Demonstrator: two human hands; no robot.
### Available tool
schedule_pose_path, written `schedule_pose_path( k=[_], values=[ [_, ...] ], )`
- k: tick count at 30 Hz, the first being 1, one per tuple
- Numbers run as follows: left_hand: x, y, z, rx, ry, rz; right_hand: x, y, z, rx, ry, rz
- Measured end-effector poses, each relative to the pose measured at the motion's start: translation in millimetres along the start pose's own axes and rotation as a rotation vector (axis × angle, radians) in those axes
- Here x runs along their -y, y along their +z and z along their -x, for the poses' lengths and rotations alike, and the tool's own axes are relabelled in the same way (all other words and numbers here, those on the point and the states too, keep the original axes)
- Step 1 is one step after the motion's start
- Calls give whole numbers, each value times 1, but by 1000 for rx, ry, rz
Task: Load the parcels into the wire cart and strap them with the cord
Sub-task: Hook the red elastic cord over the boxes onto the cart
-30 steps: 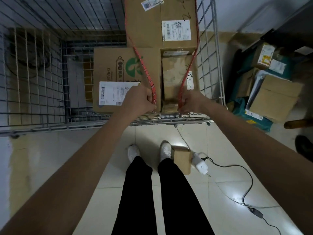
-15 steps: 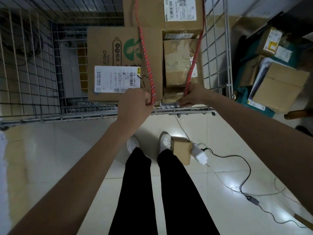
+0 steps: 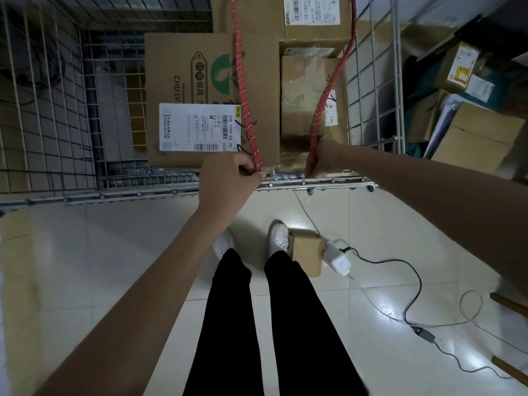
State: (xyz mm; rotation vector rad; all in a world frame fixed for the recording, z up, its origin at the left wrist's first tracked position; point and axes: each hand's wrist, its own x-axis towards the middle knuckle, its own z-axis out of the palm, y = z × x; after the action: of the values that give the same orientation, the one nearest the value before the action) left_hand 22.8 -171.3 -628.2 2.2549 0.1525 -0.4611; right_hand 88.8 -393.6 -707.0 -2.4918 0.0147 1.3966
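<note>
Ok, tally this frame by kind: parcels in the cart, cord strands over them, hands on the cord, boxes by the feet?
Parcels plainly seen in the wire cart: 3 (printed box, taped box, top box)
Red cord strands: 2 (left strand, right strand)
Hands gripping a strand: 2 (left hand, right hand)
Small box by the feet: 1
Total: 8

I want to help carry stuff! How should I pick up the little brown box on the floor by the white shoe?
Probably grip the small box across its two long sides, coming down from above. Its flat top faces up, but the white shoe is close on one side and the white charger on the other.
</note>
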Motion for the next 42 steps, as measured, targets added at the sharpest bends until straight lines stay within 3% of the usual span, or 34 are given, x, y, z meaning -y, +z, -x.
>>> schedule_pose_path(
  k=[9, 14, 17, 20, 23, 26, 28, 30, 31, 33, 34, 36, 42],
  values=[
    [3, 0, -3, 4, 13, -18, -13, -6, 7, 20, -61, 41],
    [3, 1, -3, 14, 24, -10, -11, -10, 0, 128, -44, 208],
    [3, 1, -3, 10, 30, -16, -3, -10, -5, 127, 61, 56],
    [3, 1, -4, 11, 32, -20, 7, -3, -10, 68, 263, -290],
    [4, 2, -3, 7, 26, -3, -11, -6, -16, 209, 215, -255],
    [4, 3, -3, 8, 16, 10, -28, -4, -20, 303, 130, 53],
    [5, 3, -2, 9, 4, 20, -14, -5, -16, 276, 18, 15],
    [4, 3, -2, 7, -7, 23, 4, -1, -14, 111, -29, -99],
    [4, 3, -2, 5, -8, 22, -4, 4, -22, 49, -98, 3],
    [3, 2, -2, 3, -5, 25, -8, -1, -16, 95, -174, 377],
    [3, 2, -2, 4, -4, 26, -9, -2, -12, 137, -126, 468],
    [3, 2, -1, 0, -5, 24, -11, -6, -5, 42, -65, 559],
    [2, 2, 0, -7, 3, 39, -5, -6, 4, -17, -16, 518]
  ],
)
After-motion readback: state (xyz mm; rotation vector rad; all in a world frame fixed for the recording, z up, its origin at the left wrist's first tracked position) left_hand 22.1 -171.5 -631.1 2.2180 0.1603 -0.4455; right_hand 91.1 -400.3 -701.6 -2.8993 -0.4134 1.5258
